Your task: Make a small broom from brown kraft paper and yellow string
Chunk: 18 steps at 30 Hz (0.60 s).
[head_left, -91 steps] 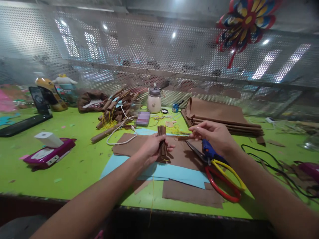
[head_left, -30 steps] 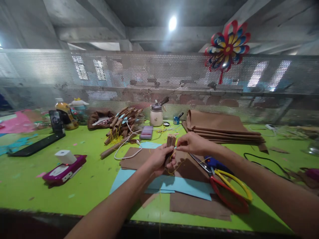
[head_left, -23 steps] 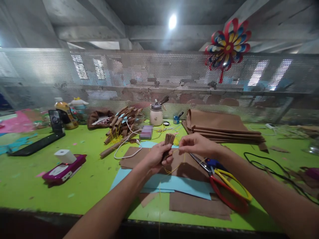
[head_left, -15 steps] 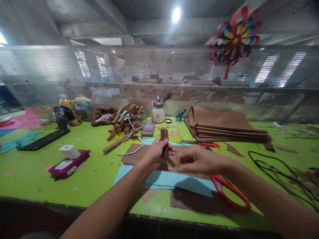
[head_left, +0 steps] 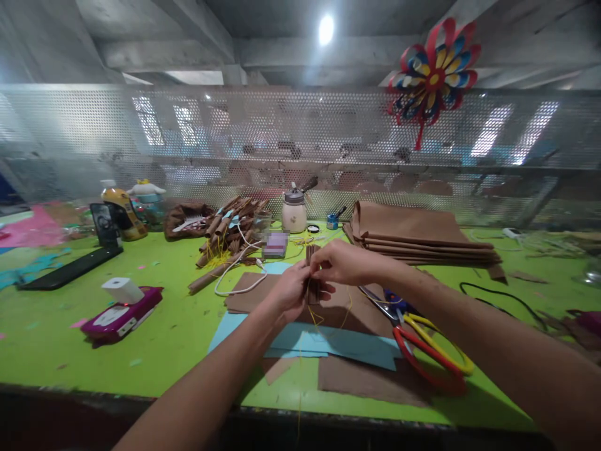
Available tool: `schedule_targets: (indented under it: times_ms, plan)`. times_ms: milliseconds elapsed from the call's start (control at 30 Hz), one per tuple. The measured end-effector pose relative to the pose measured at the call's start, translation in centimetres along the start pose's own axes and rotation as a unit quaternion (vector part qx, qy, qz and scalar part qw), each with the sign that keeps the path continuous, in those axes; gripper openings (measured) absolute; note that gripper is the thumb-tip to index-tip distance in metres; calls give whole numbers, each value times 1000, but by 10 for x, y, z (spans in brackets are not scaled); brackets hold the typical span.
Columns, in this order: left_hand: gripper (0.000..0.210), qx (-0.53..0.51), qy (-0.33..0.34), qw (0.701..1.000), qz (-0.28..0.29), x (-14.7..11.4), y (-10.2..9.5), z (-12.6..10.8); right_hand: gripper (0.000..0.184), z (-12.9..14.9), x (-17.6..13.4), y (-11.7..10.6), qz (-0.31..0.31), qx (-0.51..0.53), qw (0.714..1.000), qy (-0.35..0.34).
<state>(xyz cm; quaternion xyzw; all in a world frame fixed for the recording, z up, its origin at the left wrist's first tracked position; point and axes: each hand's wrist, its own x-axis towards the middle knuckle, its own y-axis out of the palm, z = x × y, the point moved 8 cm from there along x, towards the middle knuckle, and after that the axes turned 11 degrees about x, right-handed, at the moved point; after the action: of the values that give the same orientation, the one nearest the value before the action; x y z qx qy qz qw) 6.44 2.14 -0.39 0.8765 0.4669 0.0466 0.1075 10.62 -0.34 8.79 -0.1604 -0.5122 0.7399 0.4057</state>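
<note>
My left hand (head_left: 292, 289) is closed around a narrow bundle of pleated brown paper (head_left: 313, 291), held upright over the middle of the table. My right hand (head_left: 335, 266) is pinched against the bundle's upper part, touching the left thumb. Yellow thread (head_left: 317, 321) hangs in loops under both hands and seems to run into the right fingers; the pinch itself is partly hidden. Below lie brown paper sheets (head_left: 248, 293) and light blue paper strips (head_left: 300, 341). Scissors (head_left: 425, 357) with red and yellow handles rest under my right forearm.
Rolled brown paper pieces (head_left: 230, 228) are piled behind, left of a jar (head_left: 294, 213). A stack of folded brown paper (head_left: 417, 232) lies back right. At left are a purple power strip (head_left: 122, 316), a phone (head_left: 106, 225) and a bottle (head_left: 124, 213). A perforated screen (head_left: 282, 138) stands behind.
My right hand has moved left and up onto the paper bundle, which the left hand still holds. The thread now hangs in wider loops, and more of the scissors shows. The view has shifted slightly.
</note>
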Motion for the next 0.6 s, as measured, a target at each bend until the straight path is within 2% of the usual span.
schedule_targets:
  times_ms: [133, 200, 333, 467, 533, 600]
  plan:
    - [18, 19, -6, 1000, 12, -3, 3, -2, 12, -20, -1, -14, -48, 34, 998, 8]
    - [18, 33, 20, 999, -17, -2, 0, -5, 13, -23, -5, -9, -20, 69, 997, 20]
    - [16, 39, 91, 988, -121, -1, -16, -15, 15, -12, -19, 12, 78, 156, 985, 10]
    - [17, 37, 102, 983, -147, 0, -22, -17, 15, 6, -32, 33, 167, 189, 968, -9]
    - [19, 40, 102, 983, -146, 0, -22, -17, 15, 9, -32, 34, 165, 170, 971, -14]
    - [22, 41, 91, 987, -125, 1, -18, -14, 17, 6, -27, 27, 124, 127, 984, -10]
